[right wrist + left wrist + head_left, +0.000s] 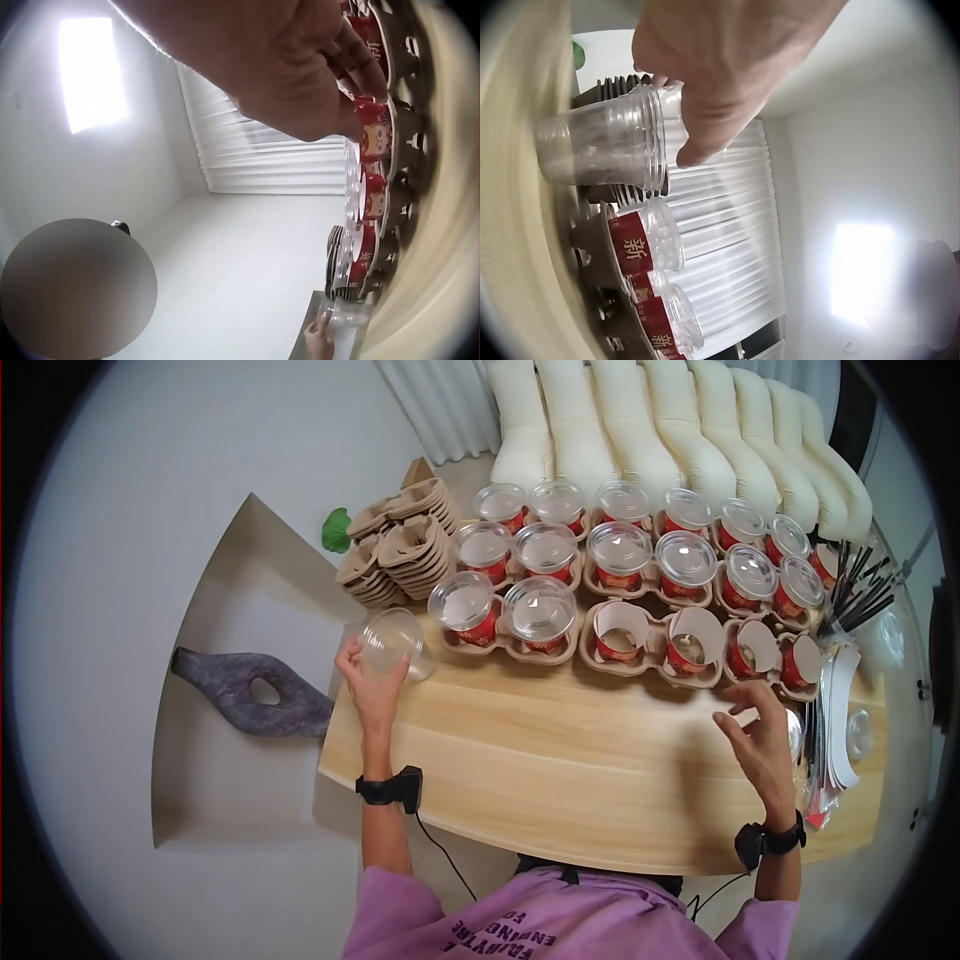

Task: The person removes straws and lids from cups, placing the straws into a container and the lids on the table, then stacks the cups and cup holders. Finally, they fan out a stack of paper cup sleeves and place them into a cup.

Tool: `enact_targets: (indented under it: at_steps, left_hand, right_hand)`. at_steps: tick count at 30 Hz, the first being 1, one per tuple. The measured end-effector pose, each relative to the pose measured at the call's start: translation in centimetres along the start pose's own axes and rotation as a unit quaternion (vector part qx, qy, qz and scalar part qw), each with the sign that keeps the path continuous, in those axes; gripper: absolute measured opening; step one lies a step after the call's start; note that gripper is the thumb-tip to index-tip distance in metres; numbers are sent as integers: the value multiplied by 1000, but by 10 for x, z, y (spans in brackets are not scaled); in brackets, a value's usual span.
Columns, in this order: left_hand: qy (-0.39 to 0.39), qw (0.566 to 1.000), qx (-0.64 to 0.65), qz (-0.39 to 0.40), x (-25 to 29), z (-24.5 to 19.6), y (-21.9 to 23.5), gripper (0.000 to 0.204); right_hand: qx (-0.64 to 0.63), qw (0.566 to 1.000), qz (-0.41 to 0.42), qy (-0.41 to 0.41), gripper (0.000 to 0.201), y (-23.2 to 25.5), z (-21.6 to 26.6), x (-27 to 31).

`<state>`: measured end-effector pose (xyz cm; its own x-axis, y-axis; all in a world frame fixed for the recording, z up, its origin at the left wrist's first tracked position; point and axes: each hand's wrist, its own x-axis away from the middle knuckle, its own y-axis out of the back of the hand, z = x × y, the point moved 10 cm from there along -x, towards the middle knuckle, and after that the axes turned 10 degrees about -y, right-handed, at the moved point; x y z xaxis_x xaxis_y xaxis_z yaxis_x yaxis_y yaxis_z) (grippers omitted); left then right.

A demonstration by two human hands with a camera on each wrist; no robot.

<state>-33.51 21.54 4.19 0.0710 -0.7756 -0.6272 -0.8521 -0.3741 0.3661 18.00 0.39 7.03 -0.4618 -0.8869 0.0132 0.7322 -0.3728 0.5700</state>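
My left hand (373, 690) is at a stack of clear plastic cups (604, 142) standing upright at the table's left end. Its thumb and fingers lie on opposite sides of the top cup's rim, pinching there. My right hand (762, 745) hovers near the table's front right, thumb and fingers bent apart with nothing between them. Past its fingertips, red paper-sleeved cups (375, 139) sit in a brown pulp carrier (617, 660). Those front cups have upright white flaps (693, 632) and no lids. Behind and to the left, similar red cups wear clear domed lids (540, 608).
Stacked pulp carriers (415, 545) stand at the back left beside a small green object (337, 530). Black straws (862, 590) and white curved paper pieces (840, 710) are at the right. A cream cushion (660, 430) lies behind the table (540, 760).
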Motion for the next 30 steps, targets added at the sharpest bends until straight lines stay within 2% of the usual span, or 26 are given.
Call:
enact_targets:
  at_steps: [2, 3, 5, 6, 8, 10, 11, 12, 13, 14, 15, 16, 17, 18, 19, 21, 25, 28, 30]
  left_hand:
    - [0, 989, -145, 15, 5, -27, 3, 75]
    - [0, 989, -144, 16, 8, -42, 4, 75]
    - [-136, 964, -226, -33, 11, -97, 8, 67]
    - [-139, 964, -224, -34, 15, -101, 5, 67]
    - [-173, 982, -77, -6, 25, -113, -10, 58]
    - [-144, 977, 4, 158, 31, -128, -54, 53]
    - [-156, 963, 2, 220, 33, -139, -76, 53]
    - [-166, 945, 0, 282, 36, -147, -97, 54]
    - [-163, 946, 0, 280, 37, -148, -104, 54]
    - [-139, 937, 0, 320, 42, -144, -117, 55]
    - [-115, 926, 1, 361, 48, -138, -129, 56]
    - [-113, 926, 0, 360, 50, -132, -136, 56]
    - [-145, 923, -17, 357, 52, -127, -143, 57]
    - [-177, 918, -34, 354, 54, -124, -148, 58]
    - [-177, 918, -35, 353, 53, -122, -149, 58]
    - [-126, 918, -10, 375, 53, -112, -154, 56]
    - [-149, 915, -19, 376, 55, -105, -160, 54]
    - [-135, 911, -38, 389, 55, -100, -163, 47]
    - [-66, 910, -37, 408, 55, -96, -165, 49]
  right_hand:
    - [0, 999, 42, 29, 28, -15, 18, -6]
    - [7, 998, 55, 31, 29, -20, 28, -9]
    - [14, 996, 83, 43, 30, -33, 50, -16]
    - [22, 992, 113, 57, 31, -43, 62, -19]
    - [26, 987, 143, 71, 37, -67, 79, -31]
    - [97, 967, 179, 153, 48, -103, 106, -34]
    - [98, 966, 181, 155, 48, -118, 114, -38]
    - [103, 962, 139, 213, 54, -128, 132, -38]
    - [106, 952, 97, 270, 60, -137, 147, -36]
    - [108, 951, 100, 272, 60, -154, 150, -41]
    - [113, 951, 66, 279, 65, -165, 154, -47]
    - [117, 950, 32, 286, 70, -172, 157, -51]
    - [117, 950, 32, 287, 70, -182, 159, -55]
    - [133, 952, 34, 273, 73, -192, 157, -62]
    - [149, 954, 36, 257, 76, -199, 156, -66]
    - [153, 957, 27, 243, 78, -205, 157, -70]
    - [160, 965, 12, 206, 79, -210, 154, -75]
    - [157, 971, 26, 178, 82, -211, 152, -79]
    - [151, 969, 3, 197, 76, -210, 152, -78]
